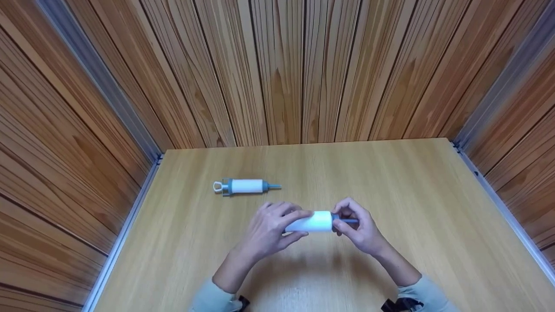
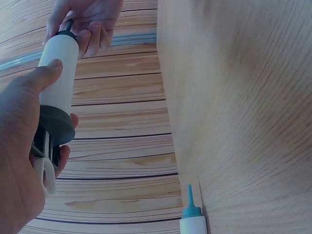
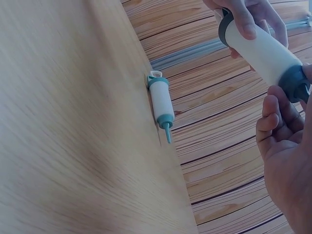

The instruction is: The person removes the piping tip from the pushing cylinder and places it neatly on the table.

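Observation:
Held level above the table is a white syringe-like tube [image 1: 314, 221] with dark blue-green end caps, its thin nozzle pointing right. My left hand [image 1: 274, 227] grips the barrel near its rear end, thumb along the white side in the left wrist view. A pale ring handle [image 2: 48, 175] sticks out behind that hand's palm. At the other end, my right hand [image 1: 357, 225] pinches the nozzle cap [image 3: 294, 83] between thumb and fingers. A second such tube [image 1: 247, 186], white with teal ends, lies on the table beyond the left hand, its nozzle also to the right.
The wooden table [image 1: 195, 242] reaches back to a plank wall [image 1: 286, 73]. Plank side walls with metal rails [image 1: 125, 225] border it left and right.

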